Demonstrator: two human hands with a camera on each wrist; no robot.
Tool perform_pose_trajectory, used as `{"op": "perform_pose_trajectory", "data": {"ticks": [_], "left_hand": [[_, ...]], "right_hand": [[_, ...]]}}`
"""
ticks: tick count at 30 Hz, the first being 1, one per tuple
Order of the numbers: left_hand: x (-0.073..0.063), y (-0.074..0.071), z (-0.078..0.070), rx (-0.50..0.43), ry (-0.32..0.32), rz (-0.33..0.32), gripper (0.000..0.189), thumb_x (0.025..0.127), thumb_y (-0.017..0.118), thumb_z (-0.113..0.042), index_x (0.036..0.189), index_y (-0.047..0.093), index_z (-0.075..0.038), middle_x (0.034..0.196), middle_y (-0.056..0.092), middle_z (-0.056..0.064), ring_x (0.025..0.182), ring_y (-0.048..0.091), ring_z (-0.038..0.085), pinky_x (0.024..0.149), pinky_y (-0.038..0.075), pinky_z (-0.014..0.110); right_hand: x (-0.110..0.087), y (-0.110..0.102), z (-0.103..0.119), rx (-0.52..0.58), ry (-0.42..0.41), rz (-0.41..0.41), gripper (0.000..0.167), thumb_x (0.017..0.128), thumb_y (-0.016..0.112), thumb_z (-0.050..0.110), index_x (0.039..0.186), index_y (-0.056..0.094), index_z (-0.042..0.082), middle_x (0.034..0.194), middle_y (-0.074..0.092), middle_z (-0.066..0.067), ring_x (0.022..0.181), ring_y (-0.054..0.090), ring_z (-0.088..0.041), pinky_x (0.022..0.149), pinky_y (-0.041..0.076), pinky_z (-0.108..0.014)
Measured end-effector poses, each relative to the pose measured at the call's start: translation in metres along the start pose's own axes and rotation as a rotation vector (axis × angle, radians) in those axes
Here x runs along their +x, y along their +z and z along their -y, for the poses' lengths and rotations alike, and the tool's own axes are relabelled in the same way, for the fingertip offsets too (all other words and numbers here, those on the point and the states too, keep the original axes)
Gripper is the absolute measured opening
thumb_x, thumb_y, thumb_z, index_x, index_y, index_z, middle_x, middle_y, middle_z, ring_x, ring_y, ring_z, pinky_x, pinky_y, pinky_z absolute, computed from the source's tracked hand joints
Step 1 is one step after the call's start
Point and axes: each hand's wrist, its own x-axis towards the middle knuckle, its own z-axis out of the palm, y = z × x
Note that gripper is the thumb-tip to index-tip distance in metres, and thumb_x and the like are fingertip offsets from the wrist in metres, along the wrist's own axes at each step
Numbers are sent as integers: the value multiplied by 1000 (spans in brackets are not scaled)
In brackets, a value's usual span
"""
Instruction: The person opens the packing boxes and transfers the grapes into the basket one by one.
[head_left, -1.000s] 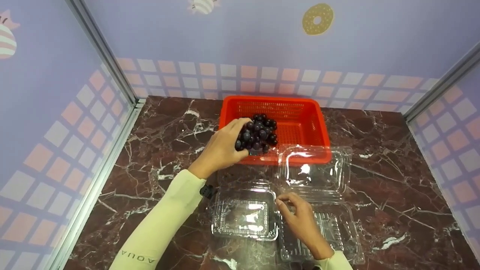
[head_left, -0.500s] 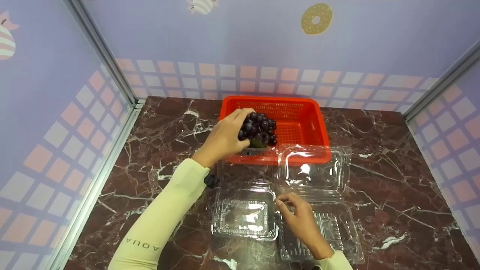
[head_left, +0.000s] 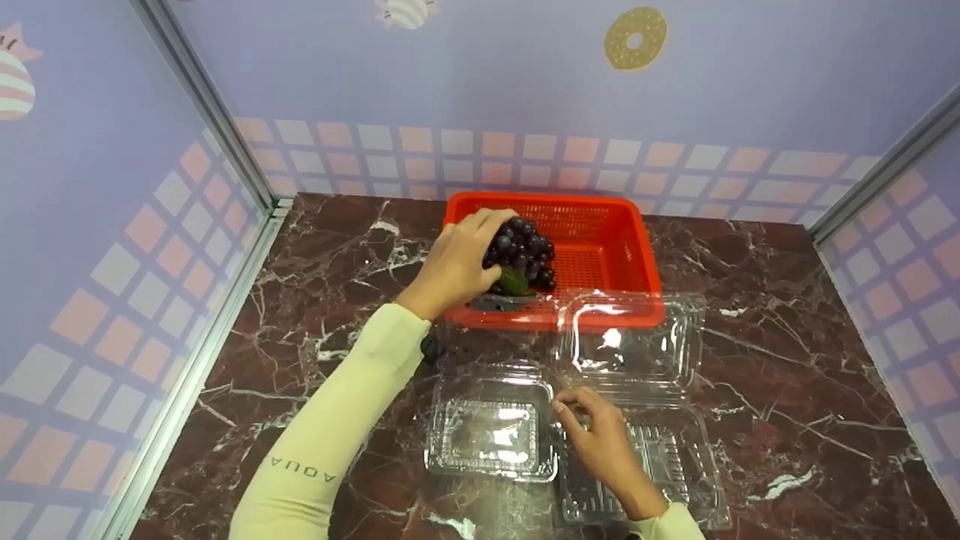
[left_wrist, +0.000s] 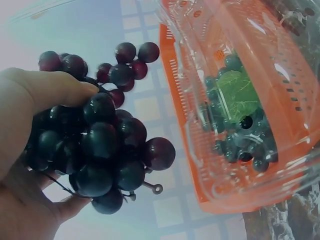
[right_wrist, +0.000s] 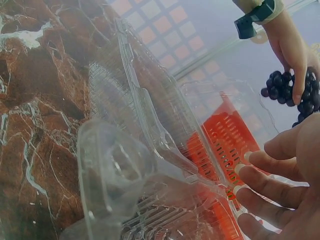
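My left hand (head_left: 454, 264) grips a bunch of dark purple grapes (left_wrist: 100, 142), thumb on one side and fingers curled round the other. The bunch is raised over the left part of a red plastic basket (head_left: 641, 259). Inside the basket, more dark grapes (left_wrist: 217, 120) lie with a green leaf (left_wrist: 237, 95). My right hand (head_left: 604, 442) hovers at the inner edge of a clear hinged container (head_left: 694, 480), fingers loosely bent and nothing between them. That container's lid (head_left: 630, 345) stands open and overlaps the basket's front right corner.
A second clear plastic container (head_left: 491, 442) sits to the left of the hinged one. Both stand on a dark red marbled table (head_left: 322, 300). Lilac walls (head_left: 502, 82) with a checked band enclose the table at the back and sides, with metal posts (head_left: 217, 112) in the corners.
My left hand has risen and shifted slightly away and right with the grapes, and the green leaf has come into sight below. My right hand has stayed put.
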Motion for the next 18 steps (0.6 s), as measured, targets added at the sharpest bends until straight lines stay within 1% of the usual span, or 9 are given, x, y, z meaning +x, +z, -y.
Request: {"op": "perform_pose_trajectory", "data": {"ticks": [2,5,8,10,13,16,18], "left_hand": [[3,4,1,-8,-4,8,68,79,73,-8,140,45,-19,138,53,3,126,52,24,107,41,46],[8,10,4,-23,-15,26,66,80,72,-6,140,46,-20,139,51,1,124,52,24,106,42,46],[12,15,8,-33,-28,39,66,81,71,-6,140,46,-21,141,49,0,122,53,24,106,42,46],[13,18,11,-39,-33,43,65,82,71,-6,140,46,-21,141,49,0,122,53,24,107,41,46],[15,20,13,-51,-42,57,64,83,71,-7,140,46,-21,141,49,0,124,52,23,109,40,46],[16,22,14,-65,-51,68,63,83,71,-9,140,46,-21,141,49,0,126,51,23,109,39,45],[17,23,14,-71,-53,70,62,83,71,-9,139,46,-20,141,49,0,127,51,23,109,38,45]], "right_hand": [[0,0,0,4,-8,-5,5,88,67,8,91,70,11,89,70,2,87,68,-17,81,57,-33],[1,0,0,10,-31,-11,6,88,66,6,91,70,9,88,70,1,85,67,-12,81,57,-34],[0,1,-1,-4,-43,-16,5,88,66,6,90,70,9,89,70,1,84,65,-9,81,57,-33],[0,0,-2,-6,-44,-16,5,89,66,7,90,70,9,89,70,3,84,65,-9,81,57,-33],[0,-1,-3,-2,-37,-14,5,89,65,7,90,70,9,88,69,5,85,67,-13,80,57,-32],[-1,-2,-4,6,-28,-13,5,90,65,8,90,69,10,89,69,4,85,68,-17,79,57,-33],[-1,-3,-5,7,-23,-13,5,89,65,7,90,69,9,89,69,4,85,68,-18,79,57,-31]]}}
